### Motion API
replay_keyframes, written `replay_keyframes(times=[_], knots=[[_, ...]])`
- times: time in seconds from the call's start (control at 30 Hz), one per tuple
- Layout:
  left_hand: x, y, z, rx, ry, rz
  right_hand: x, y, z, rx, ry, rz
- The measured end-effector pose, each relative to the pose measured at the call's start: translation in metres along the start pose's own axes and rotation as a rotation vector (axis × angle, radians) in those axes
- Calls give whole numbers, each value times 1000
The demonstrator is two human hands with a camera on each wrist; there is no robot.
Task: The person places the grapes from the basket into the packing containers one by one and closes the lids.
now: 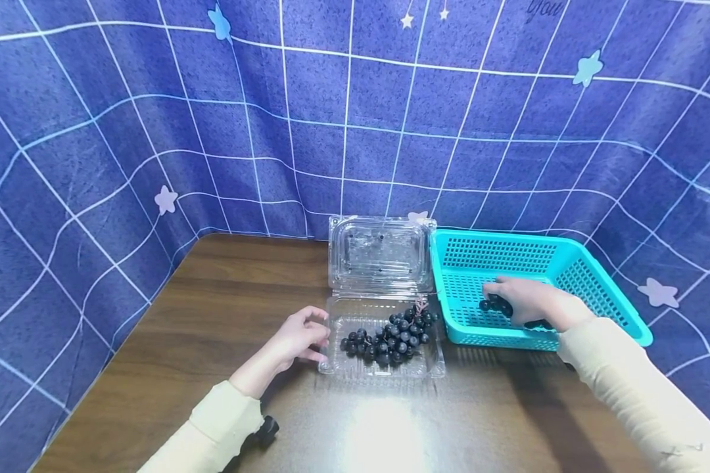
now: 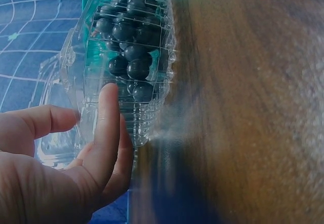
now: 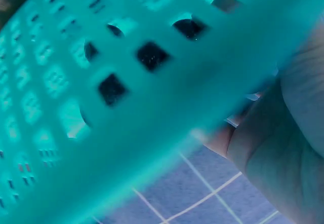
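Cream sleeves reach up from the bottom of the frame. Left hand [image 1: 298, 338] rests with relaxed fingers against the clear clamshell box [image 1: 384, 364] at centre, where the grape bunch [image 1: 390, 336] lies. Right hand [image 1: 523, 299], centre right inside the teal basket [image 1: 603, 289] on the table [image 1: 213, 309], curls its grip round a few dark grapes [image 1: 494, 305]. Judged step: moving grapes into the basket; next calls for releasing them on its floor.
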State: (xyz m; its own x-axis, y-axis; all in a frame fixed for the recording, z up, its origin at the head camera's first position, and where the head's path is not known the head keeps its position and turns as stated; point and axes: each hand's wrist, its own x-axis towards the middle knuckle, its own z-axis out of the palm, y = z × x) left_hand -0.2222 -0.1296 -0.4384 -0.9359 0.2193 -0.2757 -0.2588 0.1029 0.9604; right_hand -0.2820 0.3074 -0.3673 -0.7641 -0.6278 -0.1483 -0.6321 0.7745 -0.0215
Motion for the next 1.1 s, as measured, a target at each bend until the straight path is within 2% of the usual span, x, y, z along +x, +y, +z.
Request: replay_keyframes(times=[0.53, 0.8, 1.1], knots=[[0, 0, 0, -1, 0, 0, 15, -33, -49, -152, 25, -10], [1, -1, 0, -5, -2, 4, 19, -52, -67, -223, 114, -65], [1, 0, 0, -9, -4, 3, 20, -74, -81, -247, 182, -114]])
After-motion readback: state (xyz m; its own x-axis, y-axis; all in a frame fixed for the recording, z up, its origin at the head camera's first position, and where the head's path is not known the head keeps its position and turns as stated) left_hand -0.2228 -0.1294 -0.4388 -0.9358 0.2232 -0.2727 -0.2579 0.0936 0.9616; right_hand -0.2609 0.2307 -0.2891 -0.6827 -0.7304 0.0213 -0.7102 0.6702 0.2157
